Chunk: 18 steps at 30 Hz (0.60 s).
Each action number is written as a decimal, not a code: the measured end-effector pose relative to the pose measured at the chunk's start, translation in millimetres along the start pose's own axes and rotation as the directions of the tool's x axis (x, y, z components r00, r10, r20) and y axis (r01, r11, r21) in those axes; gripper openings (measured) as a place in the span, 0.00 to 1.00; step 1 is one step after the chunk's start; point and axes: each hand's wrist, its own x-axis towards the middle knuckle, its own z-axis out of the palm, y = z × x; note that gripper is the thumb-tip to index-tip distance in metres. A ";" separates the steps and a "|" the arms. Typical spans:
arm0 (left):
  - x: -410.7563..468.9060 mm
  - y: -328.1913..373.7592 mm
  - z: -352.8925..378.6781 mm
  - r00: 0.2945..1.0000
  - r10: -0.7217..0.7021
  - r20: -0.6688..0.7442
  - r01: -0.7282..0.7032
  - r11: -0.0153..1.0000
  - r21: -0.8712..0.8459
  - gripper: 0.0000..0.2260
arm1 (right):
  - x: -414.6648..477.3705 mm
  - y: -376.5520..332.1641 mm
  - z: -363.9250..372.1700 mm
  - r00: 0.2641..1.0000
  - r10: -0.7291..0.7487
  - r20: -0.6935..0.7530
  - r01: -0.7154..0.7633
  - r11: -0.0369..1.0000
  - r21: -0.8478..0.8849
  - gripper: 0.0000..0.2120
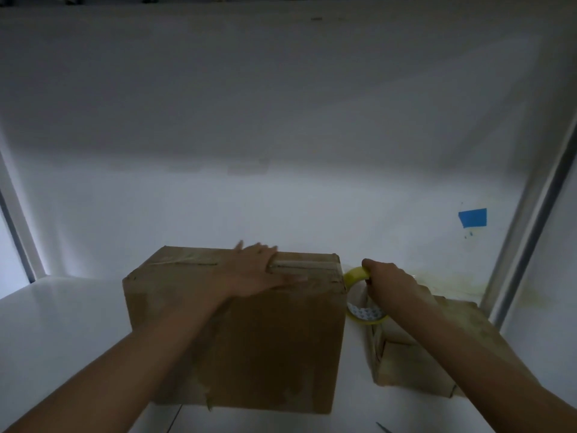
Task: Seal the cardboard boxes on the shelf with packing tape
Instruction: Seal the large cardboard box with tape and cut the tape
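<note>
White shelf (62, 323); closed box (265, 354) under left hand (259, 273); right hand (387, 282) grips tape (356, 273).

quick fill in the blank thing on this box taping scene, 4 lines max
1. The left hand lies flat on the ____ of the large box.
2. The right hand grips a roll of tape whose colour is ____.
3. The small box stands to the ____ of the large box.
4. The patch of tape on the wall is ____.

Missing words: top; yellow; right; blue
</note>
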 end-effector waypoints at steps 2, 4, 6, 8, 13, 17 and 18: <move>14.4 28.3 6.4 0.997 0.069 -0.018 -0.069 0.997 0.037 0.48 | -1.6 3.1 1.7 1.000 0.003 0.007 -0.003 1.000 0.027 0.08; 28.1 50.9 14.6 0.990 0.136 -0.027 -0.134 0.988 0.082 0.44 | -3.5 4.2 1.5 1.000 0.005 0.024 -0.006 0.999 0.046 0.09; 38.9 68.0 22.5 0.982 0.184 -0.029 -0.179 0.977 0.116 0.43 | -7.2 4.0 -1.3 0.999 0.006 0.033 -0.008 0.999 0.054 0.09; 43.5 79.6 27.2 0.977 0.212 -0.035 -0.205 0.968 0.144 0.46 | -13.3 3.5 -5.7 0.999 0.017 0.039 -0.019 0.999 0.037 0.08; 38.8 81.9 23.4 0.972 0.235 -0.021 -0.230 0.963 0.140 0.52 | -29.1 -2.4 -20.6 0.999 0.018 0.043 -0.017 1.000 -0.018 0.08; 37.4 79.7 23.8 0.972 0.226 -0.059 -0.222 0.972 0.078 0.49 | -23.2 0.7 -2.0 0.999 0.037 -0.018 -0.033 0.988 0.149 0.09; 38.3 80.1 24.0 0.971 0.227 -0.070 -0.222 0.973 0.069 0.49 | -20.0 4.1 7.1 0.998 0.052 -0.039 -0.040 0.965 0.259 0.12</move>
